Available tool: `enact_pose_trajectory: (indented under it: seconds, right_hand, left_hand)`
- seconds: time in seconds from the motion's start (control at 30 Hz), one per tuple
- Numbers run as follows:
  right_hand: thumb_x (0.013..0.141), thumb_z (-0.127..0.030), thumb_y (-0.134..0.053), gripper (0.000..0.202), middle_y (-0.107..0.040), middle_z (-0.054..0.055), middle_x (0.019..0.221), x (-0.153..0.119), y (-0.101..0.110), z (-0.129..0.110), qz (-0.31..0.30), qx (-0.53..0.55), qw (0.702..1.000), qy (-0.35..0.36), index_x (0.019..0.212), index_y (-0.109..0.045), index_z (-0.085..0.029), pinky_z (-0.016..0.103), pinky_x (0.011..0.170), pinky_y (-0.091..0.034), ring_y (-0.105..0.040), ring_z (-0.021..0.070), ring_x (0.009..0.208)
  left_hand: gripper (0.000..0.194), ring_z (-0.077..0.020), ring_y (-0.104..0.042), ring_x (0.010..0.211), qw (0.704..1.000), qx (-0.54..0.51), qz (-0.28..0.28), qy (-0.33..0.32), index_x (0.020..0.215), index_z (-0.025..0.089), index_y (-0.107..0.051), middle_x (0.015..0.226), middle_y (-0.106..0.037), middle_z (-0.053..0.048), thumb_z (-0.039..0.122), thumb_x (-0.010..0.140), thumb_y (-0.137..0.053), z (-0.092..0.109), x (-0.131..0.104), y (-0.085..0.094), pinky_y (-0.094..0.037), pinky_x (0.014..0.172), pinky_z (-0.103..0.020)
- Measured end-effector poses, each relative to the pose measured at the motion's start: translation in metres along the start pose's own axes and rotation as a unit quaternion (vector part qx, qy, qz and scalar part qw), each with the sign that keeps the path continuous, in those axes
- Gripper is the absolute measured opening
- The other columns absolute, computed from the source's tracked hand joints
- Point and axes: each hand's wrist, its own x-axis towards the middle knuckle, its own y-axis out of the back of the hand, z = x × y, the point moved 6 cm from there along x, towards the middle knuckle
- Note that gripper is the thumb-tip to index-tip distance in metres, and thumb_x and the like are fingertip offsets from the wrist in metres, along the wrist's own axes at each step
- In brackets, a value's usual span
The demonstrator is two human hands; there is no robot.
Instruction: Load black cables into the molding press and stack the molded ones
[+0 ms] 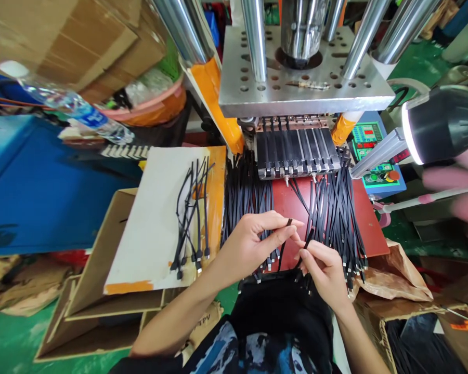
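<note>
Over the red work surface [292, 205], my left hand [253, 241] pinches a short black USB cable end [289, 222] between thumb and fingertips. Just to its right, my right hand [323, 265] grips another black cable [309, 238] near its tip, and the fingertips of both hands almost meet. Beyond them, a metal mould [296, 150] holds several black cables side by side under the press. Bunches of black USB cables lie on either side, a left bunch [245, 187] and a right bunch [339, 218]. The lower ends of the held cables are partly hidden.
A white board [140, 223] at left carries several loose cables [195, 218]. Above the mould hangs a thick steel press plate [304, 98]. At right are a lamp [444, 122], a control panel [374, 150], a blurred pink fan [460, 182] and a cardboard box [374, 324].
</note>
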Motion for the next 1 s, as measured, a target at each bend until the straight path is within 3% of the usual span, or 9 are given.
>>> enact_pose_trajectory:
  seconds: [0.1, 0.2, 0.37, 0.5, 0.6, 0.7, 0.8, 0.93, 1.0]
  right_hand:
    - [0.104, -0.027, -0.066, 0.024, -0.065, -0.001, 0.078, 0.01, 0.001, -0.011, -0.035, 0.074, 0.997, 0.009, 0.122, -0.082, -0.031, 0.024, 0.052, -0.049, -0.061, 0.0104, 0.055]
    - [0.097, -0.024, -0.075, 0.014, -0.066, -0.001, 0.08, 0.022, 0.003, -0.025, 0.003, 0.059, 0.997, 0.045, 0.104, -0.086, -0.03, 0.024, 0.05, -0.042, -0.058, 0.0098, 0.056]
    - [0.098, -0.021, -0.073, 0.011, -0.066, 0.0, 0.08, 0.039, -0.001, -0.042, 0.027, -0.005, 0.995, 0.091, 0.092, -0.082, -0.026, 0.025, 0.057, -0.042, -0.055, 0.0118, 0.066]
    - [0.098, -0.024, -0.072, 0.021, -0.054, -0.003, 0.072, 0.045, -0.01, -0.037, 0.024, -0.008, 0.997, 0.077, 0.077, -0.068, -0.021, 0.024, 0.055, -0.037, -0.047, 0.0106, 0.062]
    - [0.099, -0.031, -0.071, 0.033, -0.051, -0.003, 0.069, 0.039, -0.024, -0.019, -0.038, -0.024, 0.999, 0.02, 0.071, -0.057, -0.02, 0.025, 0.058, -0.038, -0.049, 0.0115, 0.063]
    - [0.102, -0.041, -0.067, 0.041, -0.058, -0.002, 0.071, 0.031, -0.033, -0.007, -0.188, -0.023, 0.981, -0.037, 0.069, -0.057, -0.02, 0.026, 0.057, -0.04, -0.054, 0.0123, 0.062]
    - [0.103, -0.048, -0.066, 0.045, -0.06, -0.001, 0.068, 0.051, -0.006, -0.021, -0.256, -0.083, 0.963, -0.01, 0.068, -0.064, -0.02, 0.027, 0.059, -0.04, -0.054, 0.0133, 0.062]
    - [0.099, -0.052, -0.071, 0.047, -0.056, -0.002, 0.059, 0.141, 0.059, -0.053, -0.164, -0.201, 0.964, 0.061, 0.065, -0.067, -0.019, 0.029, 0.056, -0.034, -0.046, 0.0125, 0.057]
    - [0.095, -0.055, -0.073, 0.05, -0.057, -0.001, 0.058, 0.192, 0.076, -0.06, -0.15, -0.198, 0.965, 0.082, 0.063, -0.066, -0.018, 0.029, 0.056, -0.034, -0.046, 0.0124, 0.056]
  left_hand:
    - [0.027, -0.0137, -0.07, 0.064, 0.993, -0.099, -0.025, 0.06, 0.091, 0.018, -0.086, 0.089, -0.079, -0.006, 0.041, 0.1, -0.074, -0.017, 0.001, -0.005, -0.058, 0.062, -0.025]
    - [0.026, -0.0093, -0.064, 0.052, 0.98, -0.173, -0.036, 0.09, 0.091, 0.019, -0.087, 0.087, -0.073, -0.004, 0.045, 0.092, -0.083, -0.024, 0.003, -0.01, -0.053, 0.049, -0.022]
    - [0.033, -0.011, -0.064, 0.066, 0.997, -0.071, 0.01, -0.004, 0.079, 0.02, -0.086, 0.084, -0.07, -0.004, 0.049, 0.093, -0.082, -0.008, 0.011, -0.004, -0.051, 0.059, -0.022]
    - [0.035, -0.0123, -0.064, 0.07, 0.996, 0.002, 0.03, -0.084, 0.077, 0.017, -0.082, 0.078, -0.07, -0.003, 0.044, 0.098, -0.077, 0.005, 0.022, 0.002, -0.049, 0.064, -0.024]
    - [0.038, -0.0108, -0.058, 0.063, 0.991, 0.044, 0.072, -0.102, 0.068, 0.017, -0.074, 0.073, -0.066, -0.001, 0.04, 0.098, -0.078, 0.007, 0.043, 0.019, -0.046, 0.061, -0.025]
    - [0.039, -0.0114, -0.056, 0.062, 0.978, 0.109, 0.127, -0.121, 0.065, 0.017, -0.069, 0.07, -0.063, 0.001, 0.035, 0.099, -0.075, 0.001, 0.079, 0.041, -0.045, 0.063, -0.026]
    - [0.032, -0.0131, -0.057, 0.063, 0.958, 0.201, 0.131, -0.159, 0.07, 0.016, -0.073, 0.073, -0.066, -0.001, 0.03, 0.099, -0.071, -0.012, 0.125, 0.05, -0.046, 0.067, -0.028]
    - [0.035, -0.0156, -0.061, 0.065, 0.93, 0.297, 0.156, -0.148, 0.064, 0.016, -0.069, 0.069, -0.068, -0.002, 0.026, 0.098, -0.07, -0.029, 0.18, 0.053, -0.049, 0.071, -0.03]
    - [0.028, -0.0148, -0.065, 0.064, 0.933, 0.279, 0.2, -0.11, 0.078, 0.014, -0.073, 0.077, -0.074, -0.004, 0.027, 0.102, -0.065, -0.035, 0.189, 0.059, -0.054, 0.072, -0.029]
